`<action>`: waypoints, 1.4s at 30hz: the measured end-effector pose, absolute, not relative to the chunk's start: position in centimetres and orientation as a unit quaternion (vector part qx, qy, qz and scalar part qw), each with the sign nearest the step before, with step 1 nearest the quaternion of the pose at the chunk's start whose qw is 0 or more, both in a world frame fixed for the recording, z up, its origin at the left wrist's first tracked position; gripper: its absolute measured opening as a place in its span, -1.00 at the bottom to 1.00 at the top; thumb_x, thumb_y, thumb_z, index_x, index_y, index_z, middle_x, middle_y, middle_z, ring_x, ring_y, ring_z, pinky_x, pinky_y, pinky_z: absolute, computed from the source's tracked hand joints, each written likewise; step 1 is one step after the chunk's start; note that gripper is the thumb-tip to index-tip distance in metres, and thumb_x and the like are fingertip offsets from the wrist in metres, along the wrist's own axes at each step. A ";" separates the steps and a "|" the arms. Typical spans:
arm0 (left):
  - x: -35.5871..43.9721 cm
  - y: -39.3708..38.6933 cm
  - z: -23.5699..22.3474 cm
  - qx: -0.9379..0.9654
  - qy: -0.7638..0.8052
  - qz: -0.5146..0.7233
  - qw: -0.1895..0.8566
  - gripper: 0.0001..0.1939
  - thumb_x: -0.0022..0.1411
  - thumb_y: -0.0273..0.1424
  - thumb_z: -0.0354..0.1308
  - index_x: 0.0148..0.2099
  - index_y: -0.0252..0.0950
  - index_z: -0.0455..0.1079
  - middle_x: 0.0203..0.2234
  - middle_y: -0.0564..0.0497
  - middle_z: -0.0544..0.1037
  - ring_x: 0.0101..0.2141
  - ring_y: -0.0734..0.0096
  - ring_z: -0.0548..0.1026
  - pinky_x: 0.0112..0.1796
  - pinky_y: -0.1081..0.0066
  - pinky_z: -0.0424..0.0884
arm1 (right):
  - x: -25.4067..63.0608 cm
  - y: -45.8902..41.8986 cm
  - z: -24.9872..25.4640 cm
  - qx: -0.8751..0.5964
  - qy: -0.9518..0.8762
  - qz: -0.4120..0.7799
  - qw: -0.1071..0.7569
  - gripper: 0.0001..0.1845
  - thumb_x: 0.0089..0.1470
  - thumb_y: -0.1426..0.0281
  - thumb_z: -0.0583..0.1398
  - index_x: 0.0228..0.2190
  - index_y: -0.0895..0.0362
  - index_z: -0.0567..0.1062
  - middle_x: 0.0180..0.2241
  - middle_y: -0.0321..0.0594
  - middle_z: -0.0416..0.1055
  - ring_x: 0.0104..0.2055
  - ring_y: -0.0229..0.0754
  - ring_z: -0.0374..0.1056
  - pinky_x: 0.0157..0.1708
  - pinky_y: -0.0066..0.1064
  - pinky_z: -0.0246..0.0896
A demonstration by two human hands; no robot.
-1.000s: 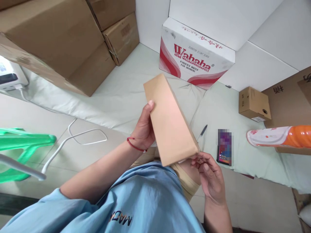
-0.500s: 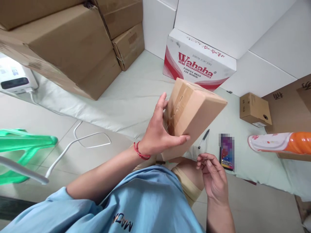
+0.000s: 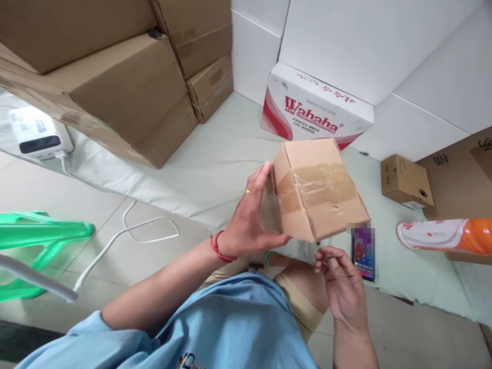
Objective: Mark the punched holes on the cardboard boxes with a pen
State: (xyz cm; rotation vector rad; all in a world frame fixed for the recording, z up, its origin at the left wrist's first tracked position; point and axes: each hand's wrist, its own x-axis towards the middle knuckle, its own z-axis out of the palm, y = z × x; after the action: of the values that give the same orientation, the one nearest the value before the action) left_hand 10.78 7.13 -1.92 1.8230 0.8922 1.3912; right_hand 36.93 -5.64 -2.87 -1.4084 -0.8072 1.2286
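My left hand [image 3: 249,223] grips a small brown cardboard box [image 3: 325,187] by its left end, holding it tilted above the cloth-covered surface. Clear tape runs over the box's edge and onto its side face. Below the box's lower right corner, my right hand [image 3: 344,279] is closed, thumb against curled fingers. Whatever it may hold is too small to make out. A phone [image 3: 363,253] with a lit screen lies just right of that hand. The pen is almost wholly hidden behind the box.
Large cartons [image 3: 130,97] are stacked at the left. A Wahaha water carton [image 3: 319,110] stands against the wall. At the right are a small box [image 3: 406,180] and an orange-and-white bottle [image 3: 442,234]. A white device [image 3: 40,134] with a cable and a green stool [image 3: 42,246] are at the left.
My left hand has turned the box, so a broad taped side now faces me and the box covers most of the pen. My right hand stays closed in nearly the same place.
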 end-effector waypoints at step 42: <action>12.8 3.9 -0.1 0.510 0.399 0.419 0.637 -0.08 0.05 -0.05 0.58 0.33 -0.25 0.29 0.19 -0.20 0.57 0.19 -0.11 0.54 0.24 0.02 0.47 | 42.5 -6.4 -4.9 -0.672 -0.137 0.401 0.607 -0.28 0.03 0.11 0.32 0.23 -0.03 0.59 0.07 -0.14 0.69 0.19 0.14 0.57 0.12 0.04 0.55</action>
State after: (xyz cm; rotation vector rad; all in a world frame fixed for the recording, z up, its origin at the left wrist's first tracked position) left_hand 12.83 3.91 -0.10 1.1638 0.9121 0.9564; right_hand 42.52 -6.37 -4.93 -1.5536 -0.3174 0.9280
